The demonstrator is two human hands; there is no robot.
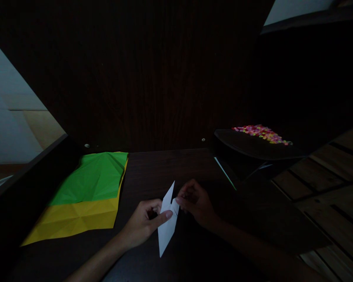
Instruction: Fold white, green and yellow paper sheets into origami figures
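A small piece of folded white paper [166, 234] with pointed ends is held above the dark table, tilted, one tip up and one down. My left hand [145, 221] grips its left side, thumb flat on the front face and fingers behind. On the upper right, a short flap of the paper is pinched between the thumb and fingertips of my right hand [196, 201]. The fingers behind the paper are partly hidden.
Creased green paper [91, 176] lies over a yellow sheet [88, 219] at the left. A thin pale strip [225, 173] lies at the right, near a dark ledge [223, 137] bearing many small colourful pieces [261, 133]. A dark wooden panel [153, 78] rises behind.
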